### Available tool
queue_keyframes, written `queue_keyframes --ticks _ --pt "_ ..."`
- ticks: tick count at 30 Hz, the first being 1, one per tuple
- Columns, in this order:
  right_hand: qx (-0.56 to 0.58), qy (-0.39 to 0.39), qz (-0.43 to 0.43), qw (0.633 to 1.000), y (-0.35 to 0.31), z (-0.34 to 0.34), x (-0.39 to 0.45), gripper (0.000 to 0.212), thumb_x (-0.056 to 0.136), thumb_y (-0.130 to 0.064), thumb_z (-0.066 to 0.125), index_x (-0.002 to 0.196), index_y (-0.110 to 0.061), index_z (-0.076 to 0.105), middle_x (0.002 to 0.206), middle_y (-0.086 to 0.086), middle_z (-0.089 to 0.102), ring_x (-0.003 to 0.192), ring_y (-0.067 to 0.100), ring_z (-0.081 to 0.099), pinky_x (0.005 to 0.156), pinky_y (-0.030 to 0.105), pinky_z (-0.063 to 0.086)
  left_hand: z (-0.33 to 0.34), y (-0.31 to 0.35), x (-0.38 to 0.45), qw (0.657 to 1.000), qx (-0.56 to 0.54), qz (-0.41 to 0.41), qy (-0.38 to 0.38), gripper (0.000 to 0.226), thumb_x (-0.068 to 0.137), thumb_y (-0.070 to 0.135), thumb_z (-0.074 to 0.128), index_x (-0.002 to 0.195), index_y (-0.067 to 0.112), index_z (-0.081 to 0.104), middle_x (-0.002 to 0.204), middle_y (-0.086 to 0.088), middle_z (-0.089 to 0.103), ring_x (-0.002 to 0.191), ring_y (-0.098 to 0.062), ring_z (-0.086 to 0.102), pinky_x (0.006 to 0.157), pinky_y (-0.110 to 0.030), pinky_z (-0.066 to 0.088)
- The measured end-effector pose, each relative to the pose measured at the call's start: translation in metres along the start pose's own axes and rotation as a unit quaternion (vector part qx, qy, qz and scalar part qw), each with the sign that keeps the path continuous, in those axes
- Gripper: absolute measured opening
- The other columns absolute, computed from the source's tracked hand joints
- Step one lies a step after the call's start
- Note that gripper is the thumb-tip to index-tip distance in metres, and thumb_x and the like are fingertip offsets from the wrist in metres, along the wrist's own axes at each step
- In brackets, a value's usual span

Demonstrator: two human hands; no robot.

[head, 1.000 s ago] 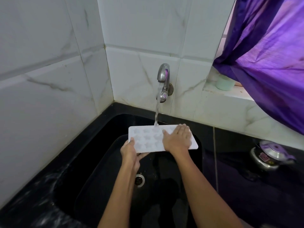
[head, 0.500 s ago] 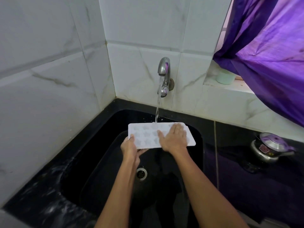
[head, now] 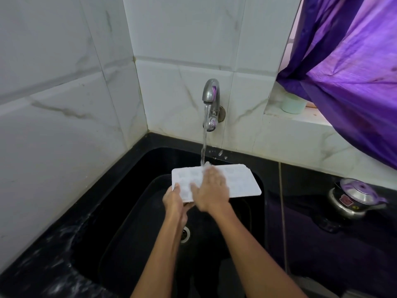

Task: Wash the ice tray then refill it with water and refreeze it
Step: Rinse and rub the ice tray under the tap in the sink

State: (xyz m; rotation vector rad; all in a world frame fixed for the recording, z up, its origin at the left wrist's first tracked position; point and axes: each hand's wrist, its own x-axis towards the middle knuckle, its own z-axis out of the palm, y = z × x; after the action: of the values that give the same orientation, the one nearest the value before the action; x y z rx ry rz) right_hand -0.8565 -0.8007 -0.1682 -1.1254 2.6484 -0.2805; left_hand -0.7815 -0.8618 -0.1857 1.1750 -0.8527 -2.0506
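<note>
Ice tray: the white ice tray (head: 238,183) is held level over the black sink (head: 133,211), under the tap (head: 211,97); its right end is free, its left end is in the hands.
Water: a thin stream (head: 203,145) falls from the tap and lands on the tray's far edge, just by the right fingertips.
Left hand: the left hand (head: 173,200) grips the tray's near left corner, thumb on top, the other fingers tucked out of sight beneath.
Right hand: the right hand (head: 211,190) lies flat on the tray's top, fingers stretched and pressing on it, holding nothing.
Hidden: the right hand covers the tray's middle; the left forearm covers part of the drain (head: 185,234).
Hard to make out: the right hand and the tray's moulded cells are blurred, so the cell shapes cannot be told; the cells seem shallow.
Cut off: both forearms leave the picture at the bottom edge; the purple curtain (head: 348,67) runs out at the top and right.
Window ledge: a pale green container (head: 293,104) stands on it, its right side behind the curtain.
Tabletop: the black tabletop (head: 311,214) right of the sink carries a steel pressure cooker (head: 354,198) with a purple-tinted lid.
Writing: a red label on the cooker's side is too small to read; no other writing is legible.
</note>
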Motion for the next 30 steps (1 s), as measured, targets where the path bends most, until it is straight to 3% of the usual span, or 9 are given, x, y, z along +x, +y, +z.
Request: queue_keyframes --ticks 3,10,15,19,22,24,26,28,30 --pt "-0.012 0.020 -0.107 0.994 -0.010 0.007 -0.002 0.068 0.102 -0.049 0.018 0.154 -0.011 -0.003 0.163 0.006 -0.008 0.150 0.017 -0.009 0.120 0.039 -0.007 0.003 0.001 0.001 1.000 -0.004 0.010 -0.010 0.027 0.100 0.018 0.041 0.113 0.004 0.061 0.092 -0.010 0.069 0.079 -0.023 0.066 0.061 -0.033 0.053" --pt "0.056 -0.026 0.093 0.994 0.030 -0.022 0.023 0.107 0.065 -0.091 0.041 0.153 -0.041 0.003 0.160 0.008 -0.021 0.145 0.032 -0.026 0.107 0.063 -0.020 -0.019 0.006 0.012 0.999 0.004 0.021 -0.041 0.028 0.100 0.023 0.041 0.119 0.009 0.056 0.109 -0.017 0.066 0.098 -0.035 0.064 0.063 -0.043 0.055" --pt "0.152 -0.005 0.151 0.977 0.038 -0.046 0.039 0.073 0.055 -0.063 0.080 0.119 -0.040 0.055 0.142 0.003 0.038 0.142 0.030 0.009 0.108 0.067 0.010 -0.022 -0.001 0.016 0.996 -0.015 0.019 -0.090 0.031 0.099 0.023 0.042 0.125 0.010 0.054 0.117 -0.016 0.065 0.106 -0.035 0.062 0.074 -0.047 0.055" --pt "0.236 0.056 0.151 0.958 0.040 -0.046 0.034 0.045 0.054 -0.045 0.088 0.085 -0.029 0.059 0.108 -0.003 0.056 0.126 0.026 0.032 0.103 0.063 0.024 -0.020 -0.005 0.023 0.994 -0.059 -0.009 -0.093 0.041 0.097 0.025 0.048 0.134 0.007 0.044 0.130 -0.021 0.055 0.115 -0.037 0.056 0.080 -0.047 0.052" --pt "0.234 0.155 0.118 0.952 0.043 -0.029 0.027 0.043 0.056 -0.038 0.089 0.056 -0.023 0.048 0.079 -0.007 0.059 0.101 0.019 0.053 0.096 0.050 0.036 -0.015 -0.003 0.030 0.983 -0.112 -0.124 -0.073 0.068 0.094 0.046 0.046 0.143 0.003 0.026 0.139 -0.034 0.034 0.126 -0.048 0.039 0.099 -0.057 0.040" --pt "0.194 0.184 0.093 0.959 0.044 -0.008 0.022 0.042 0.062 -0.035 0.084 0.054 -0.024 0.045 0.083 -0.009 0.055 0.095 0.012 0.051 0.106 0.062 0.024 -0.009 0.002 0.032 0.967 -0.156 -0.178 -0.095 0.074 0.092 0.055 0.042 0.135 -0.005 0.033 0.130 -0.038 0.041 0.122 -0.051 0.042 0.097 -0.060 0.039" --pt "0.187 0.195 0.073 0.960 0.047 0.010 0.015 0.040 0.065 -0.023 0.079 0.056 -0.027 0.040 0.090 -0.010 0.049 0.100 0.011 0.048 0.108 0.067 0.017 -0.004 0.004 0.036 0.962 -0.183 -0.174 -0.102 0.057 0.099 0.037 0.038 0.130 -0.011 0.038 0.125 -0.037 0.049 0.114 -0.049 0.050 0.085 -0.059 0.045" --pt "0.206 0.172 0.082 0.960 0.049 0.018 0.009 0.034 0.066 -0.007 0.067 0.056 -0.026 0.041 0.095 -0.009 0.049 0.118 0.016 0.045 0.104 0.076 0.012 -0.001 0.005 0.042 0.965 -0.194 -0.152 -0.085 0.040 0.102 0.019 0.032 0.131 -0.008 0.041 0.128 -0.033 0.051 0.110 -0.046 0.055 0.073 -0.056 0.049" --pt "0.198 0.106 0.111 0.968 0.041 0.010 0.004 0.029 0.068 0.002 0.059 0.064 -0.026 0.052 0.108 -0.009 0.053 0.141 0.017 0.025 0.099 0.079 -0.010 -0.002 0.004 0.045 0.969 -0.188 -0.144 -0.072 0.036 0.103 0.017 0.030 0.129 -0.004 0.044 0.128 -0.029 0.053 0.108 -0.042 0.056 0.075 -0.056 0.048"
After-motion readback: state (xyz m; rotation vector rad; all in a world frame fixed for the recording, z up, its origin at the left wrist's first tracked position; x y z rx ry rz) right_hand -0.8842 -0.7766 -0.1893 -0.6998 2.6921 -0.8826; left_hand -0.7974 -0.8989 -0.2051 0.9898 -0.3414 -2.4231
